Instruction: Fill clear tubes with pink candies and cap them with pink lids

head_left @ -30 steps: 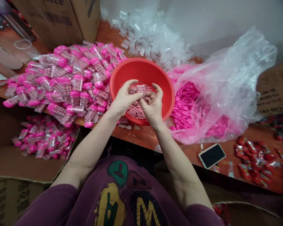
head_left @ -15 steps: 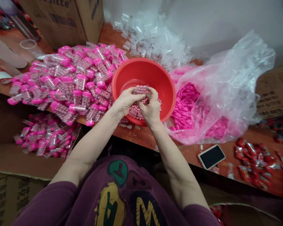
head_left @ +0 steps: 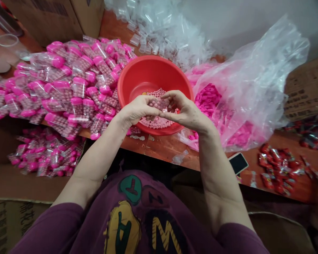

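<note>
Over a red plastic basin (head_left: 148, 72), a small clear plastic container filled with pink beads (head_left: 157, 103) lies on its side between my hands. My left hand (head_left: 137, 110) grips its left part between thumb and fingers. My right hand (head_left: 187, 111) has its thumb and curled fingers around the right end, partly hiding it. Loose pink beads (head_left: 159, 122) lie at the bottom of the basin under my hands. Left of the basin is a big heap of bead-filled clear containers with pink caps (head_left: 79, 84).
Empty clear containers (head_left: 161, 35) are piled behind the basin. A clear plastic bag (head_left: 257, 81) with pink plastic pieces (head_left: 208, 100) stands at the right. Nearby are a phone (head_left: 238, 163), red packets (head_left: 279, 167) and cardboard boxes (head_left: 91, 21). More filled containers (head_left: 47, 153) lie lower left.
My right hand has turned sideways, its forearm and elbow swinging out to the right. The container has come slightly down in view, still between both hands. The whole view has shifted a little.
</note>
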{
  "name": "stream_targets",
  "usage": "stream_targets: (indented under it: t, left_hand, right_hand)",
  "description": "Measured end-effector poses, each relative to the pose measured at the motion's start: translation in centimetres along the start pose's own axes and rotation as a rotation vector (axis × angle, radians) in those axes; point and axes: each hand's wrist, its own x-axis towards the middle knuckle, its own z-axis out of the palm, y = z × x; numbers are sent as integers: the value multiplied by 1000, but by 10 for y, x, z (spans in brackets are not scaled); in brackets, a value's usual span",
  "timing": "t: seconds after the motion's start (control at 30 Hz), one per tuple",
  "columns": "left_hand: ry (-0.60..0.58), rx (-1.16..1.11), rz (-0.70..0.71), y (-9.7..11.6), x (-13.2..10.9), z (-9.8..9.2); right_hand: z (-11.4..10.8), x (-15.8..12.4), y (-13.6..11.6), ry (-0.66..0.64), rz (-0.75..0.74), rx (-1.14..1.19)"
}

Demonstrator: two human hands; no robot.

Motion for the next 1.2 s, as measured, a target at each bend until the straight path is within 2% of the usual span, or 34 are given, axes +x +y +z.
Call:
stream_targets:
  t: [0.1, 0.2, 0.33, 0.5, 1.2]
  left_hand:
    - [-64, -23, -62, 4, -4, -2]
    - [-103, -25, -121, 7, -5, -3]
    - [-135, -8, -172, 8, -6, -4]
    - [-142, -12, -156, 6, -3, -8]
    - [-116, 20, -205, 7, -7, -4]
  right_hand:
    - [0, 1, -1, -72, 41, 213]
    - [-1, 1, -4, -144, 70, 324]
    - [-7, 4, -7, -196, 93, 349]
    - [-12, 9, 0, -233, 117, 355]
    - [-1, 5, 16, -266, 105, 534]
